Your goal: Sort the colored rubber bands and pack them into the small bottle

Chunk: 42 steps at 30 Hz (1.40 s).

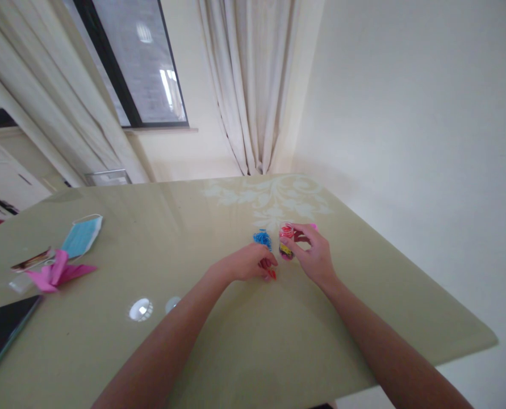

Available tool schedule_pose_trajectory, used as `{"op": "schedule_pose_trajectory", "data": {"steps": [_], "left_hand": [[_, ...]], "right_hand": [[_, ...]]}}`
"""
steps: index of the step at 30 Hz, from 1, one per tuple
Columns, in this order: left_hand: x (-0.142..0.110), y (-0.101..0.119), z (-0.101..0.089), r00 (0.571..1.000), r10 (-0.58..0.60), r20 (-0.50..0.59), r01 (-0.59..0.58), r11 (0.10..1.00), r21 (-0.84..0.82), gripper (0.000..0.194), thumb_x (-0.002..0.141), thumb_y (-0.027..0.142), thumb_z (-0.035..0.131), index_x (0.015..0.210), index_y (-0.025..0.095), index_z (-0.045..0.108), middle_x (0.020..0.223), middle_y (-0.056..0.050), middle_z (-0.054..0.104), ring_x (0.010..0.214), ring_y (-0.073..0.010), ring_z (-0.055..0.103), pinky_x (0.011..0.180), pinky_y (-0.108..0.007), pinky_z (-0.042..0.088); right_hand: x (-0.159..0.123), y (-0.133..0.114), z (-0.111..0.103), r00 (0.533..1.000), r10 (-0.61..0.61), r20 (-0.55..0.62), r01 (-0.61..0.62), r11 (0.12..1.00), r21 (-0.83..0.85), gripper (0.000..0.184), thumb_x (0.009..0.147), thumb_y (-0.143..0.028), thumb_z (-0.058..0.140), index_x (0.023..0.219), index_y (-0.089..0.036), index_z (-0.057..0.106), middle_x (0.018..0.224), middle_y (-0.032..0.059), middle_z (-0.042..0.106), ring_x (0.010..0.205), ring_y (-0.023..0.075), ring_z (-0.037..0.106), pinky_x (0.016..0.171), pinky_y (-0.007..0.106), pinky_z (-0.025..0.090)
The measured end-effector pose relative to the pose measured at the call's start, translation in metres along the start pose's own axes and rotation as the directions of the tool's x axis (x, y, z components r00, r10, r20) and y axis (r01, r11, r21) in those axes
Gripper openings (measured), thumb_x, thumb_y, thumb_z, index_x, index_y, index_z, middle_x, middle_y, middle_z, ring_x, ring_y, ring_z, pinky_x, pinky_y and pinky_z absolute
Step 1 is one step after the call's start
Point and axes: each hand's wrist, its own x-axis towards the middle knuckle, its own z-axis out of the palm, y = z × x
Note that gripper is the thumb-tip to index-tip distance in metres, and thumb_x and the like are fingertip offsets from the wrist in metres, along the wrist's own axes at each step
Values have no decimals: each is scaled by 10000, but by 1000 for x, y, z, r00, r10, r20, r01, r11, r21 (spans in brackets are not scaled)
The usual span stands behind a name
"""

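A small clear jar stands on the table, with red pieces near its top and yellow and dark ones lower down. My right hand is closed around its right side, thumb in front and fingers behind. To the left of the jar lies a heap of small blue pieces, thin and clip-like. My left hand is in front of that heap, low over the table, its fingers curled down on small red pieces. The exact kind of these pieces is too small to tell. A bit of pink shows behind my right hand.
On the left of the glossy table lie a pink folded paper crane, a blue face mask and a dark phone or tablet. A white wall runs along the right side. Curtains hang behind the far edge.
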Motion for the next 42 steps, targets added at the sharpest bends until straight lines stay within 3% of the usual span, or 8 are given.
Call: {"op": "schedule_pose_trajectory", "data": {"steps": [9,22,27,29,32,36,38,42], "left_hand": [[4,7,6,990,143,-2,-143,988,54,218,848,46,719,929,206,842,955,-56,793,872,-188,711,856,-277,525],[0,18,20,998,12,-61,10,938,347,195,955,101,571,957,131,764,1044,-161,757,959,-279,715,851,-365,544],[-6,8,-1,991,0,-130,45,938,345,192,976,96,535,1016,138,718,1086,-134,728,990,-253,688,871,-348,520],[-11,10,-17,975,-23,-221,75,970,231,165,1000,155,549,1002,155,714,1009,-93,742,926,-228,684,845,-328,510],[-20,24,-40,936,-68,-345,100,992,76,190,1006,171,536,958,169,719,852,-34,727,788,-186,656,749,-282,487],[-25,44,-49,849,41,-527,-10,998,62,160,992,170,594,932,178,742,875,-23,746,830,-173,668,792,-270,487],[-24,48,-46,836,101,-540,-55,994,99,170,1002,173,602,945,188,762,926,-28,755,885,-176,684,833,-274,497],[-21,50,-39,875,160,-457,-46,967,252,258,1027,159,560,899,202,779,958,-44,732,927,-183,691,871,-284,513]], "right_hand": [[0,0,0,1000,-21,17,21,1000,-10,408,910,-552,759,1153,-225,767,1035,98,776,797,214,730,737,379,666],[-1,2,-1,998,-60,36,61,998,-30,343,913,-461,789,1147,-212,765,1031,94,775,806,216,725,762,383,649],[-1,3,-1,998,-53,43,54,998,-34,366,910,-479,791,1156,-209,763,1049,97,771,819,217,723,766,379,644],[-2,3,-1,996,-65,55,68,997,-41,370,912,-485,790,1160,-211,761,1053,96,771,824,216,721,761,370,639],[-3,0,0,989,-128,80,133,989,-69,343,924,-480,779,1144,-218,759,1036,91,774,843,222,721,771,367,627],[-4,-8,-1,968,-220,119,233,967,-106,296,942,-452,768,1135,-228,749,998,85,769,842,232,715,772,365,607],[-5,-10,-1,959,-252,132,267,957,-115,277,948,-435,765,1134,-231,740,981,83,765,851,239,710,768,364,600],[-6,-11,-1,948,-280,149,301,943,-145,263,955,-428,759,1127,-232,726,971,87,762,879,255,702,800,389,588]]}}
